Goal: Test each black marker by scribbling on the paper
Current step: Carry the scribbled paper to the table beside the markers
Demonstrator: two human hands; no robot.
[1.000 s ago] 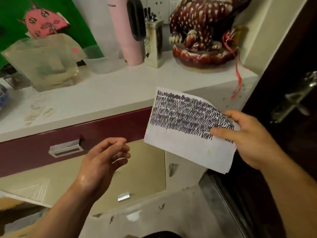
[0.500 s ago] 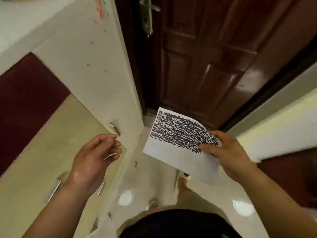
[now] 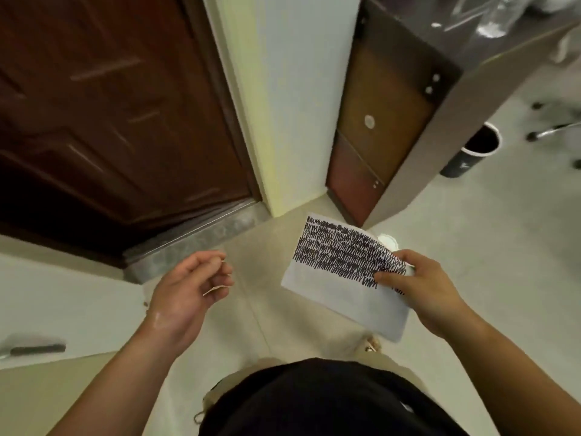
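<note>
One paper (image 3: 330,291), scribbled black across its upper half, is held above the floor (image 3: 490,247) at 5 o'clock from centre. The right hand (image 3: 421,287) has its grip pinched on the paper's right edge. The left hand (image 3: 188,291), at 9 o'clock of the paper, has its grip loosely curled and empty. One black bin (image 3: 471,155) stands at 2 o'clock.

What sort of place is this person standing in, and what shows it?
Probably a home or small office room: a dark wooden door, pale tiled floor, and a black bin beside a cabinet.

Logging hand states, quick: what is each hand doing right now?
Left hand: open, loosely curled, holding nothing.
Right hand: holds the scribbled paper by its edge.
</note>
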